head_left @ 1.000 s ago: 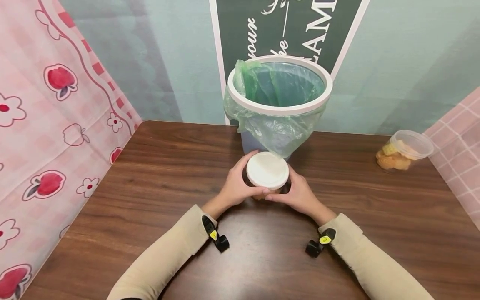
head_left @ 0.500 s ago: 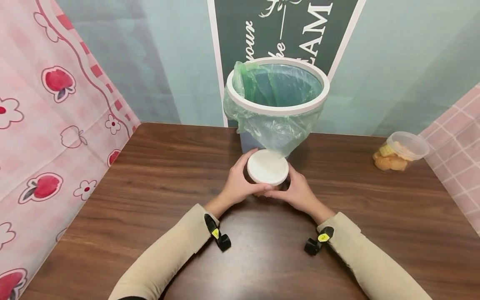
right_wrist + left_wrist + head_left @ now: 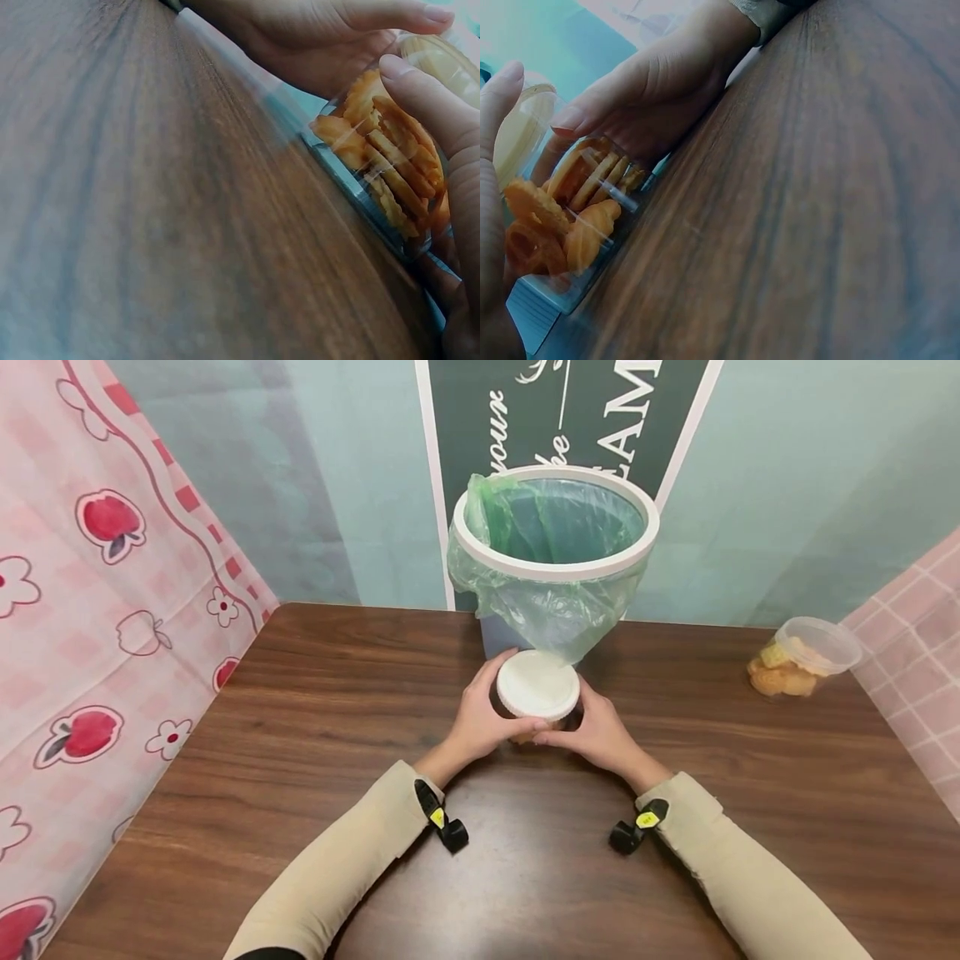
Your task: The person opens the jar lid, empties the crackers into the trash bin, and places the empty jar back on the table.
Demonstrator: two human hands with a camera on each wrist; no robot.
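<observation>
A clear plastic jar with a white screw lid [image 3: 537,683] stands upright on the table, close in front of the bin. Inside it, orange-brown snack biscuits [image 3: 394,169] show through the wall in both wrist views. My left hand [image 3: 482,714] curls round the jar's left side, its thumb across the front. Round the right side, my right hand [image 3: 606,735] grips in the same way. The two thumbs meet or nearly meet at the front, below the lid's edge. The jar's far side is hidden in the head view.
Behind the jar is a bin [image 3: 558,568] with a white rim and a green bag liner [image 3: 555,614] hanging over its front. A lidless-looking clear tub [image 3: 798,660] with yellow and brown snacks sits tilted at the right on the wooden table [image 3: 360,693]. Patterned cloth [image 3: 112,610] borders the left.
Both hands and the jar have shifted slightly away from me, toward the bin. The grip looks the same, and the head view has moved a little.
</observation>
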